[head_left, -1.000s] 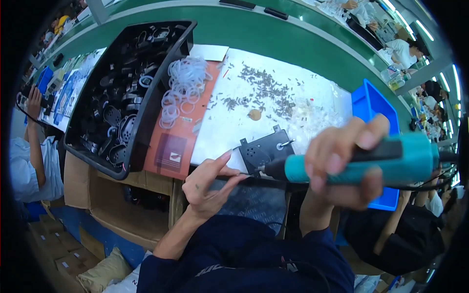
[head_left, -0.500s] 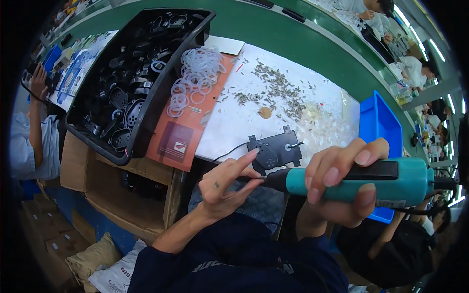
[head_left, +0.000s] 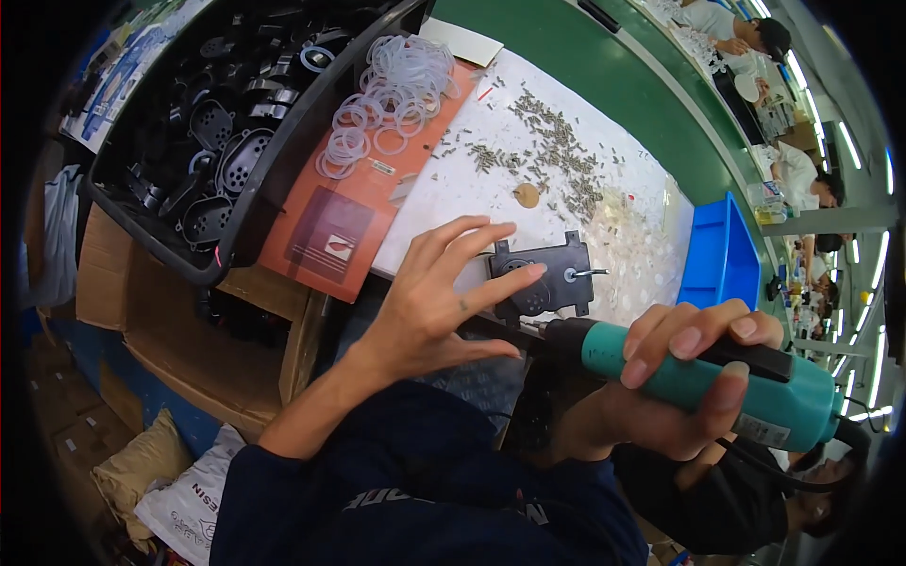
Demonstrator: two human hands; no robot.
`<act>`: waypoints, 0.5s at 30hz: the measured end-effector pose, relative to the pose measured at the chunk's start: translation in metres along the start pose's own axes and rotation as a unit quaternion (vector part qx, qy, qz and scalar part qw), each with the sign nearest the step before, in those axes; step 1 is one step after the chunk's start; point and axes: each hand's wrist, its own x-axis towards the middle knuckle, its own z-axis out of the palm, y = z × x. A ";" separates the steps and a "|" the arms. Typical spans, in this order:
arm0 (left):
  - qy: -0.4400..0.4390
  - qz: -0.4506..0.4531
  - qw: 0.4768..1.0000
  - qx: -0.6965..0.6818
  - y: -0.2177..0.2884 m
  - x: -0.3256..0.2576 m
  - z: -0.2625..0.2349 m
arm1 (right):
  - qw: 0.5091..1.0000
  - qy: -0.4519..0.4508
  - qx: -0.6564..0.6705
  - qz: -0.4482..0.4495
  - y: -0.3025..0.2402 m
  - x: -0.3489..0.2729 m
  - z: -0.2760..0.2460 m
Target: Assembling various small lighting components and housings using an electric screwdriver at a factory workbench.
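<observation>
Currently: one driver gripped, one black housing, second hand spread

Right hand [head_left: 684, 368]: grip closed around one teal electric screwdriver [head_left: 791, 401], tip near the housing's lower edge, contact unclear. Left hand [head_left: 425, 307]: grip open, fingers spread, index over the housing; can't tell if touching. One black housing [head_left: 559, 280], one metal pin [head_left: 587, 274] on it, sits at the near edge of one white sheet [head_left: 448, 203] on the green counter [head_left: 656, 132]. Beyond: screws [head_left: 552, 141] scattered, too many to count; one tan disc [head_left: 527, 195]. Right: one blue bin [head_left: 703, 274]. Left: one orange sheet [head_left: 307, 259], clear rings [head_left: 401, 80] piled, uncountable; one black crate [head_left: 278, 156], at least three perforated oval parts [head_left: 247, 158] inside.
</observation>
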 end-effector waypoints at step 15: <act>-0.006 -0.008 1.000 -0.020 -0.026 -0.014 0.020 | 0.991 -0.005 -0.133 -0.010 0.016 0.008 0.037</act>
